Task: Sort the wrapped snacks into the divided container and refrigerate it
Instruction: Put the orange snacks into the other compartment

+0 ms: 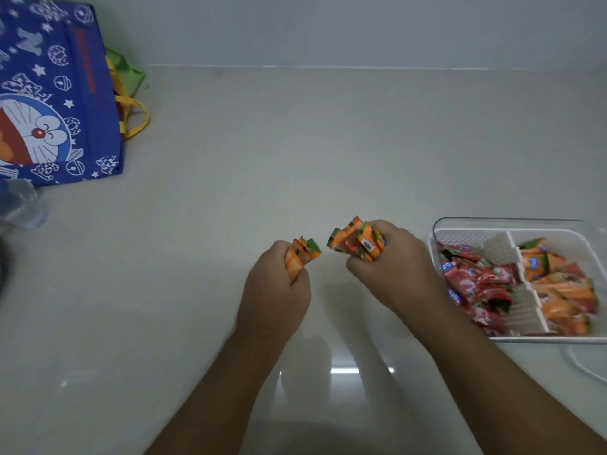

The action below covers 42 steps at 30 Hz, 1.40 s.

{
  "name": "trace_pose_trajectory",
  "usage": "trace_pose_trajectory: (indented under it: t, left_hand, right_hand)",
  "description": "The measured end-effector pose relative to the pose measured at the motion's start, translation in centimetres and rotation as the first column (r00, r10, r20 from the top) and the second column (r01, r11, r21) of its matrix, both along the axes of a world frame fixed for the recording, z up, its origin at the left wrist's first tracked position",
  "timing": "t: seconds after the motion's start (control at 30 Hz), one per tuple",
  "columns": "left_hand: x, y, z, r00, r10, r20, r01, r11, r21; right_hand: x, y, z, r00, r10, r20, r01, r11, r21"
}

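My left hand (274,284) is closed around a small bunch of orange wrapped snacks (300,254) over the middle of the counter. My right hand (399,269) grips a bigger bunch of orange wrapped snacks (359,241) just to the right of it. The two hands are close but apart. At the right stands a clear divided container (466,224). Its left compartment holds red wrapped snacks (479,280); its right compartment holds an orange snack pile (558,287). A white divider (525,284) separates them.
A blue cartoon-print bag (59,93) with yellow handles stands at the back left, green fabric behind it. A crumpled clear plastic item (19,205) lies at the left edge. A clear lid (588,366) lies in front of the container. The counter (213,192) meets a wall behind.
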<state>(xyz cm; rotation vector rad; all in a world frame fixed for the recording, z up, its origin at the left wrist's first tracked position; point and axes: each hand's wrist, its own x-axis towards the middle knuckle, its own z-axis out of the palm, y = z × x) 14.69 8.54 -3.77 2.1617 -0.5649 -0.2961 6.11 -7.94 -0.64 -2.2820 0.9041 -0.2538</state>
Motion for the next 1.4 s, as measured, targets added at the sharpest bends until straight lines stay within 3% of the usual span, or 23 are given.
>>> trace_pose_trajectory:
  t: [0.37,0.6,0.8,1.0,1.13,1.23,1.4]
  left_hand:
    - [-11.5,-13.2,5.1,0.998,-0.061,0.002,0.061,0.997,-0.047]
    - [-16.9,-19.7,5.0,0.998,-0.047,0.039,0.047,0.999,-0.001]
    - [-18.2,-21.8,4.5,0.997,-0.071,0.001,0.071,0.996,0.054]
    - [-18.1,-23.0,4.7,0.977,-0.209,-0.039,0.212,0.975,0.062]
    - [-18.7,-24.7,5.1,0.950,-0.313,0.007,0.311,0.947,0.086]
    - [-19.6,-27.2,4.8,0.935,-0.349,0.056,0.342,0.934,0.106]
    - [-21.3,-30.5,2.5,0.937,-0.346,0.047,0.326,0.914,0.241]
  right_hand:
    - [-14.0,-13.3,3.5,0.991,-0.048,0.124,0.053,0.998,-0.042]
    - [-18.5,-20.3,0.1,0.998,-0.067,0.012,0.067,0.997,-0.045]
    - [-19.4,-20.7,-2.4,0.956,0.118,-0.270,-0.144,0.987,-0.077]
    - [-20.4,-20.3,-0.8,0.970,0.139,-0.202,-0.165,0.979,-0.119]
    - [-22.5,-19.8,0.2,0.998,0.020,-0.068,-0.036,0.967,-0.252]
    - [-24.6,-20.3,0.3,0.991,-0.132,-0.039,0.121,0.972,-0.202]
    - [-27.8,-22.1,0.1,0.981,-0.189,-0.048,0.178,0.968,-0.179]
